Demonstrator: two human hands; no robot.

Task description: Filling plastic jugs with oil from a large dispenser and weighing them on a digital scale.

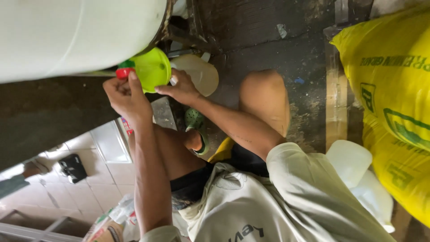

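Two hands at one green funnel [153, 68], left hand [126, 95] pinching red tap [123, 72], right hand [182, 87] gripping rim.

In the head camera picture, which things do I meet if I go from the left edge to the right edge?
Small black object on the tiled floor → left hand → round lime-green plastic funnel → right hand → bent bare knee → translucent white plastic jug → big yellow printed sack.

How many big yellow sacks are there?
2. One yellow sack lies at the upper right, and another yellow sack sits below it at the right edge. More may be hidden out of view.
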